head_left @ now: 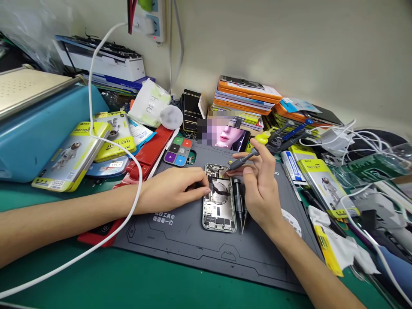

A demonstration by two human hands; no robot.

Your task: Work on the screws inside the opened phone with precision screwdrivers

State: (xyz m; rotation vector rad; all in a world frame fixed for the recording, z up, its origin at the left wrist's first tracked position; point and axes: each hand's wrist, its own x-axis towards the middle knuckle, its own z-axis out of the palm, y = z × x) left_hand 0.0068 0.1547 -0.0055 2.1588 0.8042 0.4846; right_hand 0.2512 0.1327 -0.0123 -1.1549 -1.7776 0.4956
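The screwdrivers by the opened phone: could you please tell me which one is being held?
The dark screwdriver in the right hand, its tip at the top of the phone; the loose screwdrivers lie unheld on the grey mat beside it.

opened phone (pixel 219 201) on work mat (pixel 180 231), spare screwdrivers (pixel 240 204) just right of it, parts tray (pixel 178 151) behind-left, box stack (pixel 246 101) behind by wall.

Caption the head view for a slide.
Left hand rests on opened phone on grey mat; right hand holds screwdriver to it.
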